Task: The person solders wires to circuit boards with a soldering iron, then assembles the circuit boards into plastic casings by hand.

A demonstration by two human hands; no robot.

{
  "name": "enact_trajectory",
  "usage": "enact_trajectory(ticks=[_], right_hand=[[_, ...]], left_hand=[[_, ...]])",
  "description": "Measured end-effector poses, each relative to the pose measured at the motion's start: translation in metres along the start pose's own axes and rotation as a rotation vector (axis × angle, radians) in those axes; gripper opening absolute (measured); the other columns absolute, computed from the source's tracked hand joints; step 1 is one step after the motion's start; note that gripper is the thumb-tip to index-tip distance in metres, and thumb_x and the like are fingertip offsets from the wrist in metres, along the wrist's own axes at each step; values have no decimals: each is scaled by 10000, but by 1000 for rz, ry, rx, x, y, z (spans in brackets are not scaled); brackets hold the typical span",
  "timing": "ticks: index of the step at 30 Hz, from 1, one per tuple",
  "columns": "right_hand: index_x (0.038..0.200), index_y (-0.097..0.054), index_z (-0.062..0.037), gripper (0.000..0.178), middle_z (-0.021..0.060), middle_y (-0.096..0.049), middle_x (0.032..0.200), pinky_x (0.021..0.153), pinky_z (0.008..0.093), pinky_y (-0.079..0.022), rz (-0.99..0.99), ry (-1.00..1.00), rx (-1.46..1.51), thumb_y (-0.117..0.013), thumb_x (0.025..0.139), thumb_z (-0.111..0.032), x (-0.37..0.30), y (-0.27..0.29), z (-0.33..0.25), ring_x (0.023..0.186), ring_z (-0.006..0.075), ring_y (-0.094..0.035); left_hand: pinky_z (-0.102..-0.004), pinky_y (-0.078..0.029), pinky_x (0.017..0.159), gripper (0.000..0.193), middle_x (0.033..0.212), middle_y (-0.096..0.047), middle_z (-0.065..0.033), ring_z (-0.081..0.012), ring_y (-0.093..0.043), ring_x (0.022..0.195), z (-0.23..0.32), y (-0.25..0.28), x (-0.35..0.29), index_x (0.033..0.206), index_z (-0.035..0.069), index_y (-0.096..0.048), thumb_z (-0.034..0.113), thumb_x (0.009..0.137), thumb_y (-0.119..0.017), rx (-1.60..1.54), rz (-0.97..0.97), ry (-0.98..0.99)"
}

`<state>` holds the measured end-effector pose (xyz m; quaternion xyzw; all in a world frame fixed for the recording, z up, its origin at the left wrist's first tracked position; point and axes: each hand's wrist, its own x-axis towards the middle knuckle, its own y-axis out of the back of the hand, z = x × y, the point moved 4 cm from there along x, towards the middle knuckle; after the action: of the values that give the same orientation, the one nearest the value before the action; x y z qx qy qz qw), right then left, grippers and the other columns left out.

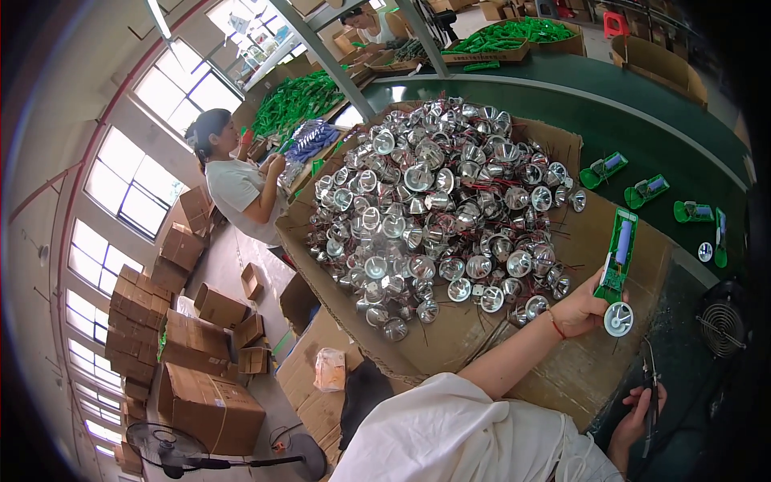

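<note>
My left hand is closed round the lower end of a green flashlight housing. Inside the open housing lie a purple battery cell and a small green circuit board. A round silver reflector hangs at the end nearest me, just below my fingers. Lower right, my right hand grips a slim dark tool with a thin metal tip, which looks like a soldering iron. Its tip points up toward the reflector, apart from it. A large heap of silver reflectors with red and dark wires fills the carton to the left.
The carton's cardboard rim borders the bench. Several green housings with batteries lie on the dark green belt beyond, beside a loose reflector. A small round fan stands at right. A co-worker sits at left near piled green parts.
</note>
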<state>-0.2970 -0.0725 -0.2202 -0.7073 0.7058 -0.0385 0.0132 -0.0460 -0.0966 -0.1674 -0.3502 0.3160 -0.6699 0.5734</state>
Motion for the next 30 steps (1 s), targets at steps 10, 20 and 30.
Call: enact_trajectory(ticks=[10, 20, 30], right_hand=[[1049, -449, 3, 275, 61, -540, 713, 520, 191, -385, -11, 21, 22, -487, 886, -216, -1, -2, -5, 546, 87, -468], [979, -423, 10, 201, 116, -569, 734, 535, 252, -478, -110, -39, 197, -522, 851, -109, 3, -11, -14, 560, 143, -552], [967, -430, 14, 225, 143, -589, 761, 538, 263, -490, -93, -97, 225, -555, 847, -129, 3, 7, -27, 588, 158, -571]], left_hand=[[-289, -477, 760, 692, 994, -531, -69, -150, -559, 880, 4, -5, -1, 1256, 127, -307, 0, 660, -634, -34, 21, 7], [-364, -466, 798, 574, 1038, -526, -92, -211, -549, 932, 8, 7, 8, 1229, 104, -346, -39, 703, -528, -24, 176, 78], [-323, -456, 655, 340, 908, -542, -77, -185, -546, 796, 22, -12, 61, 1072, 59, -431, 8, 751, -532, 85, 255, 138]])
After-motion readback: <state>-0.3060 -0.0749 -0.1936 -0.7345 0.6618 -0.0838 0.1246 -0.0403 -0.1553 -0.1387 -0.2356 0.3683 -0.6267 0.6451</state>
